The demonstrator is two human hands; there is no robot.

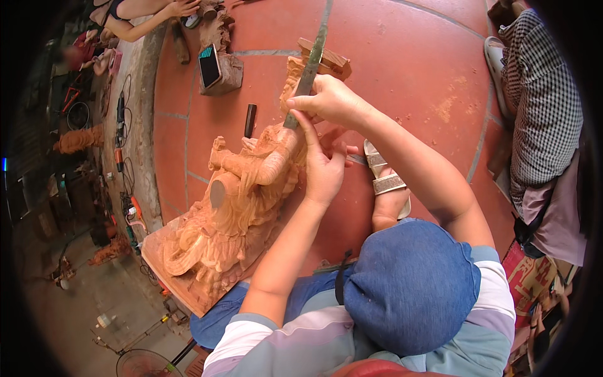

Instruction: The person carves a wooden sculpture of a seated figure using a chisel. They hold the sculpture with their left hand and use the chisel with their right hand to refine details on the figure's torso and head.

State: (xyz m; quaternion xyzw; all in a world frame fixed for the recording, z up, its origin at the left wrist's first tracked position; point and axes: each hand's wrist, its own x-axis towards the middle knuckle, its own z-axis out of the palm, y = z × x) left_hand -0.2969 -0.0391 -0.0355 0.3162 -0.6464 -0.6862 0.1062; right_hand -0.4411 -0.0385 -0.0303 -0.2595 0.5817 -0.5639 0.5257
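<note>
A long, flat metal file slants over a carved wooden figure, its lower end against the carving's upper part. My right hand is closed round the middle of the file, pinching it between thumb and fingers. Lower down, my left hand reaches a digit up to the file's lower end, while its other fingers are curled. A short grey metal piece shows beside those curled fingers; whether they hold it I cannot tell. The reddish-brown figure has deep folds and a smooth round cut face, and lies tilted on its square wooden base.
A dark short rod is on the red tiles beyond the carving. Farther off, a phone leans on a wooden block. Another person's arm shows at top left, and checked cloth at right. Power tools and cables line the left ledge.
</note>
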